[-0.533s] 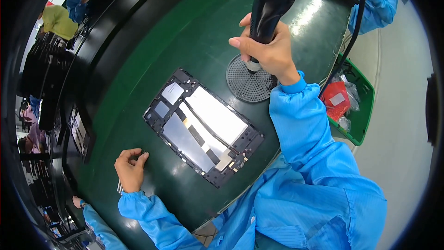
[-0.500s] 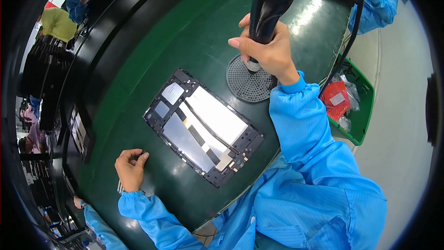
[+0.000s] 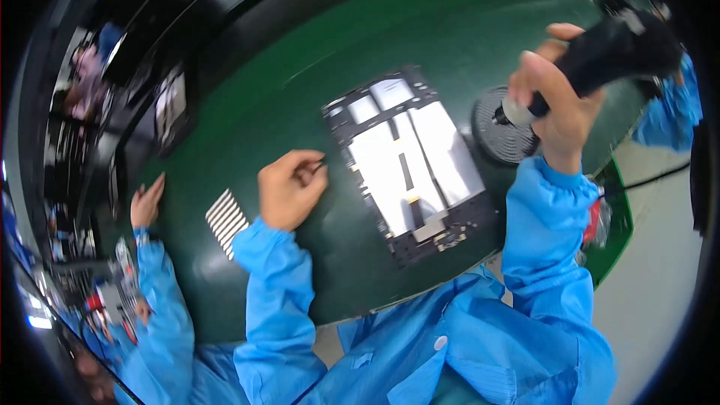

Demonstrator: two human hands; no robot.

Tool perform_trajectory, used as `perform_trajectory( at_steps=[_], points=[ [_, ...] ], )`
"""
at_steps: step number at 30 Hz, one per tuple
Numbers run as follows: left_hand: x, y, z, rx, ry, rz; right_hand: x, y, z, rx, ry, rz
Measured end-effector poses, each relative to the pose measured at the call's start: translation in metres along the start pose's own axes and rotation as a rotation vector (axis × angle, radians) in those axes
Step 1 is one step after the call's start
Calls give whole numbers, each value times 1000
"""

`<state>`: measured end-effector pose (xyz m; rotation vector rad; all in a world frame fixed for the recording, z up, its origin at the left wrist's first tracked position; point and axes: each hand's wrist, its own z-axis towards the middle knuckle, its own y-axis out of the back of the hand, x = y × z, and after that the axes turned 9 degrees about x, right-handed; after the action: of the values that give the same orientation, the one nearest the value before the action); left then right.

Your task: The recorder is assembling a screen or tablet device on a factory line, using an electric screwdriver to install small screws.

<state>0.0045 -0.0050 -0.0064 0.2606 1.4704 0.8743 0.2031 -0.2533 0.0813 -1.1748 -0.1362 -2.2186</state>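
Observation:
My right hand is wrapped round a black electric screwdriver. The tool leans well over to the right, and its tip points at the round perforated screw tray; whether it touches the tray I cannot tell. Left of the tray lies an opened tablet, its inside facing up, with bright silver panels, dark flex cables and a black frame. My left hand hovers just left of the tablet, thumb and forefinger pinched on a tiny dark thing, too small to name.
A sheet of silver strips lies by my left forearm. A co-worker's hand rests on the green table further left. Black racking runs along the far side. At right, a green bin stands below the table edge, near the screwdriver's cord.
My view has turned, shifting the scene. The screwdriver has gone from nearly upright to leaning right. My left hand is closer to the tablet, still pinching. The silver strips now show.

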Motion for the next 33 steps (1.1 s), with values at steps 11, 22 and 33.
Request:
perform_trajectory(
  at_steps=[11,22,33],
  points=[
    [10,-19,-14,-207,-69,-154,-39,-155,2,441,-219,107],
    [11,-13,-10,-303,-52,-111,-65,-165,-9,439,-200,77],
    [9,-17,-10,-297,0,-283,-60,-163,-13,478,-216,14]
  ],
)
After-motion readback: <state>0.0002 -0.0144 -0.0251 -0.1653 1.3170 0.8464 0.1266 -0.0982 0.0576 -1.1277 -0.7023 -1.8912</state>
